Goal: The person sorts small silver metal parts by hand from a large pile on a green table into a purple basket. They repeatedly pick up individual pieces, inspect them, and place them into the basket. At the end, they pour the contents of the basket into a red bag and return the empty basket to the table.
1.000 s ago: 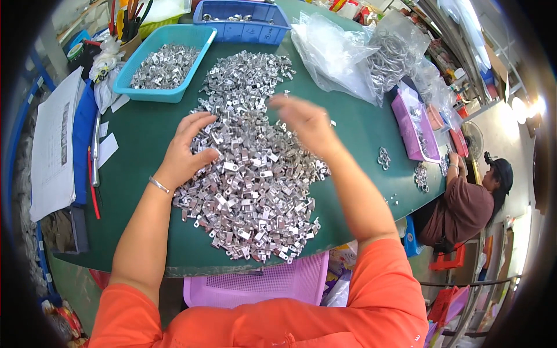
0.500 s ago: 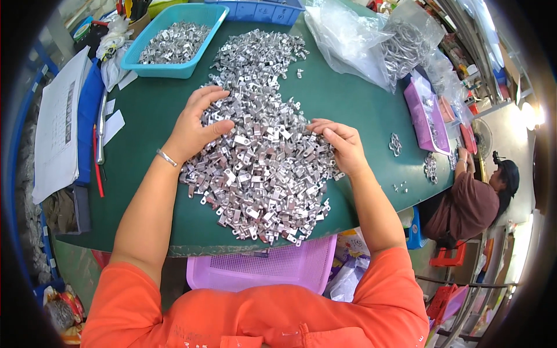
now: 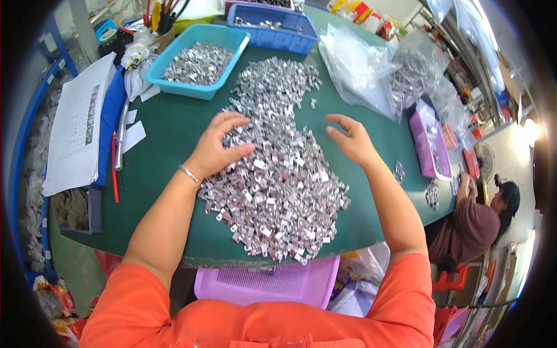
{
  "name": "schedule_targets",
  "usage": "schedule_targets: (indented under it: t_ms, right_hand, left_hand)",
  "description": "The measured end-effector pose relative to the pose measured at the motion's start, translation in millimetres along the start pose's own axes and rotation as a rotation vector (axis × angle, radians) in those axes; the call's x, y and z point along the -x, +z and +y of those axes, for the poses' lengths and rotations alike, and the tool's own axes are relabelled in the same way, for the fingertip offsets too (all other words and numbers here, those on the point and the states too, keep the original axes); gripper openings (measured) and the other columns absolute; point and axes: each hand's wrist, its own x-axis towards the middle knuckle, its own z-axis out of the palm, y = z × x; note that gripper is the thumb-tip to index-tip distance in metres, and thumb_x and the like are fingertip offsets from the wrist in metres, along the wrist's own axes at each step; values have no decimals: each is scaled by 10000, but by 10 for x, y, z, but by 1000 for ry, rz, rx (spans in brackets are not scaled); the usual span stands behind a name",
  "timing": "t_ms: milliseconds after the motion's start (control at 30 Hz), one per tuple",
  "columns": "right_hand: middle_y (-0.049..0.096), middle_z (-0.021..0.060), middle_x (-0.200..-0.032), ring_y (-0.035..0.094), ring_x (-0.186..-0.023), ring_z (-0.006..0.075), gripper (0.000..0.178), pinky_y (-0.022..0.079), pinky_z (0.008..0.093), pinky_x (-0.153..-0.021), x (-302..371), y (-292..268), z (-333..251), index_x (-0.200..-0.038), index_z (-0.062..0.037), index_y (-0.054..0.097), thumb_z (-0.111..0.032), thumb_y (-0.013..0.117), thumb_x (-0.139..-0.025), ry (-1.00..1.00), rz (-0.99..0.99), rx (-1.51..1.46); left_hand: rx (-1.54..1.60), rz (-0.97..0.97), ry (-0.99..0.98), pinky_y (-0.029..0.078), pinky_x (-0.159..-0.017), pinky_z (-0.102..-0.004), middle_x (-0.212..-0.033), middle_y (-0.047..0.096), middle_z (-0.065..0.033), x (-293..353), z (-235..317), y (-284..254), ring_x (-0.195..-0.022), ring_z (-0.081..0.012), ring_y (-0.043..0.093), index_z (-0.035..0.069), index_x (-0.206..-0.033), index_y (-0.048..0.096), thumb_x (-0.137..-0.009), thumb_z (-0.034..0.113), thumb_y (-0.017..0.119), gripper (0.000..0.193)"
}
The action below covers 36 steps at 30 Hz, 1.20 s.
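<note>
A big heap of small silver metal clips with holes point(image 3: 278, 197) spreads over the green table point(image 3: 168, 139), narrowing toward the back. My left hand point(image 3: 217, 146) rests at the heap's left edge, fingers and thumb apart, with nothing gripped in it. On the other side, my right hand point(image 3: 353, 139) hovers over bare tabletop a little right of the heap, its thumb and fingers spread and nothing between them. Behind the left hand stands a turquoise basket point(image 3: 155, 76) with more of the same silver pieces.
A blue bin point(image 3: 307, 42) stands at the back, beside clear plastic bags point(image 3: 354, 64). Papers point(image 3: 78, 127) and a red pen point(image 3: 115, 168) lie at left. Under the front edge sits a purple basket point(image 3: 313, 284). A purple tray point(image 3: 426, 145) and a co-worker point(image 3: 464, 226) are at right.
My right hand has come off the heap's right edge and opened wider. My left hand stays at the left edge. The whole view has shifted, so the table appears lower.
</note>
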Motion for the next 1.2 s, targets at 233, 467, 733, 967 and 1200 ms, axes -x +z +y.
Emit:
schedule_targets:
  t_ms: [233,467,733,967,1200]
  right_hand:
    - [589,156,-1290,549,-1192,249,512,414,345,-1009,-1700,258,527,-1280,-14,578,-401,597,-945,-101,200,-106]
    - [453,150,-1472,387,-1376,350,772,280,411,-1132,-2877,420,1143,-1412,-123,506,-679,459,-879,154,224,-110]
    - [716,61,-959,608,-918,136,276,452,257,-870,-2174,741,342,-1008,5,732,-181,614,-841,-145,-126,-280]
    - [715,156,-1067,628,-1072,254,338,439,342,-988,-1289,668,-292,-1022,59,720,-157,568,-812,-116,-461,-746]
    - [726,128,-1024,596,-1155,294,156,426,398,-1029,-577,645,-976,-951,10,740,-32,640,-839,-437,-657,-427]
  left_hand:
    - [-19,120,-66,378,-1061,-387,-1352,425,-157,55,17,78,-1201,-277,486,53,-1434,396,-723,368,828,890]
    - [-2,41,-78,309,-1123,-422,-1427,388,-205,20,69,160,-1329,-357,391,36,-1440,371,-718,415,832,936]
    - [2,56,-161,306,-1128,-425,-1453,363,-210,61,33,75,-1350,-362,373,60,-1482,301,-716,470,820,1012]
    - [-26,129,-94,357,-1094,-416,-1397,408,-245,33,-28,141,-1268,-386,452,-10,-1456,306,-649,492,859,1100]
    - [-21,92,-118,343,-1101,-425,-1398,402,-241,39,4,69,-1308,-386,413,21,-1471,287,-590,526,883,1178]
